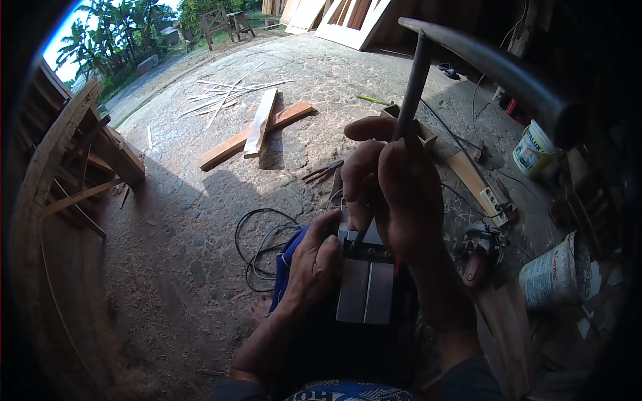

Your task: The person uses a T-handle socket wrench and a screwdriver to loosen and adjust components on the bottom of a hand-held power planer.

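Counting gives one dark T-shaped metal tool [491,65], one grey rectangular metal machine [352,291] with two flat plates, two crossed wooden boards [261,123] and two white plastic buckets [548,277]. The left hand [312,264], half closed, holds the machine's left edge before the torso; the right hand [401,190], fingers curled, grips the tool's shaft above it. Rough grey floor [180,254] gives room leftward; buckets border the right.

Dark-lettered upper bucket [535,148], red-lettered lower bucket [551,275] — shirt print [348,393], possibly letters
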`<action>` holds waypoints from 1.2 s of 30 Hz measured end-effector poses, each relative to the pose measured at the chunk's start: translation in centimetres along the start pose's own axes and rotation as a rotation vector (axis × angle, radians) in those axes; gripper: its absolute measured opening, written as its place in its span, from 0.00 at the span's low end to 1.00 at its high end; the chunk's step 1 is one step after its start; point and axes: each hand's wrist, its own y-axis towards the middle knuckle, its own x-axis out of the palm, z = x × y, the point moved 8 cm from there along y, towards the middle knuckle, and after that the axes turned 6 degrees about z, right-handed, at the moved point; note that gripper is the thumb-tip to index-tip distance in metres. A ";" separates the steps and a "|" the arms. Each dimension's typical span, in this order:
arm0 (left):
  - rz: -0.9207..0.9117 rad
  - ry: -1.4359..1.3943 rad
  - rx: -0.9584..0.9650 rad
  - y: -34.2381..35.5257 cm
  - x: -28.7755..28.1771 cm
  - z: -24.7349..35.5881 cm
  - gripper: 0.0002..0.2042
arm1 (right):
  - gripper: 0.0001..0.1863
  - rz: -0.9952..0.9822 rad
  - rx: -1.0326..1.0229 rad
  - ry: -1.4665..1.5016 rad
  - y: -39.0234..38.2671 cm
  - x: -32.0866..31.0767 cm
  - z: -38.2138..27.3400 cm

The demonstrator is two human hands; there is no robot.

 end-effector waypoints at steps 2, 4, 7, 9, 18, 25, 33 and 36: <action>-0.015 0.026 -0.026 0.0 -0.2 0.0 0.25 | 0.27 -0.137 0.027 0.052 0.1 0.1 -0.7; 0.020 0.168 0.116 0.3 -0.6 -0.1 0.26 | 0.30 -0.236 -0.017 -0.121 0.2 -0.2 -1.3; -0.005 0.221 0.143 0.4 -0.4 0.4 0.26 | 0.24 -0.371 -0.033 -0.346 0.2 -2.6 -2.7; -0.011 0.235 0.134 0.4 -0.4 0.6 0.26 | 0.23 -0.380 0.053 -0.336 0.2 -3.4 -2.8; 0.023 0.259 0.157 0.1 -0.2 1.0 0.27 | 0.12 0.057 -0.365 -0.862 -0.7 -1.6 -4.5; 0.021 0.251 0.176 0.2 0.0 0.8 0.27 | 0.13 0.000 -0.010 -0.220 1.4 -1.1 0.5; 0.028 0.284 0.182 0.3 0.1 0.7 0.27 | 0.12 -0.165 0.124 -0.341 0.6 -2.7 -2.9; 0.035 0.345 0.203 0.2 -0.2 1.1 0.27 | 0.13 -0.089 0.011 -0.538 0.3 -2.3 -3.0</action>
